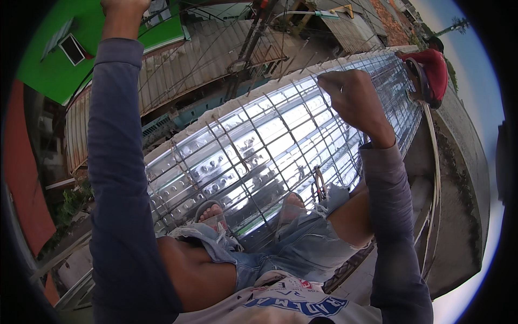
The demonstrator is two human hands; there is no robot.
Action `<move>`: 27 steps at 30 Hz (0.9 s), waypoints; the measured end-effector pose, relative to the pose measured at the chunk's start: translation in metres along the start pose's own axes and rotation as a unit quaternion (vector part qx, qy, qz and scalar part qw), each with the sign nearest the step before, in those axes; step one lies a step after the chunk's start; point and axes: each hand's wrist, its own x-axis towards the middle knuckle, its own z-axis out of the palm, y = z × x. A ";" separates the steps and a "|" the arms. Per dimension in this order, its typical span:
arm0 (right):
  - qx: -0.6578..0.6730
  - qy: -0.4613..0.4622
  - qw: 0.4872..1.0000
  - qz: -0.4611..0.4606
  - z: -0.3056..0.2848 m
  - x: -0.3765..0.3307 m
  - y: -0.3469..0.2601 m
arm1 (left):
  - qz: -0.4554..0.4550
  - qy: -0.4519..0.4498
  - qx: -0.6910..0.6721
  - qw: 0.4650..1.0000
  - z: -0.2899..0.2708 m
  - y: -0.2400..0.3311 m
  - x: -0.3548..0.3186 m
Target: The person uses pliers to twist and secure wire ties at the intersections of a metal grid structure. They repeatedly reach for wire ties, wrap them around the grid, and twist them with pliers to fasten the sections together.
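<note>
Over the far edge of the rebar grid (253, 146), the right hand (353, 97) is closed in a fist on a thin tie wire; what exactly is gripped cannot be made out. Left hand (123, 12) is raised, clenched, cut off at the frame's top edge; its contents cannot be told. Corrugated metal decking (291, 127) is seen under the grid. Sandalled feet (213, 213) are planted on the bars. A second person in a red shirt (434, 67) is crouched at the far end.
</note>
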 end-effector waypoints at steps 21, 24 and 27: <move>0.071 -0.179 0.980 -0.042 0.051 -0.022 -0.030 | 0.018 0.093 0.017 0.995 -0.136 0.080 0.080; 0.117 0.061 0.989 0.068 0.030 -0.012 0.022 | 0.017 0.062 -0.001 0.998 -0.171 0.083 0.091; 0.206 0.103 0.966 0.119 -0.003 0.002 0.009 | 0.034 0.053 -0.015 0.998 -0.191 0.139 0.126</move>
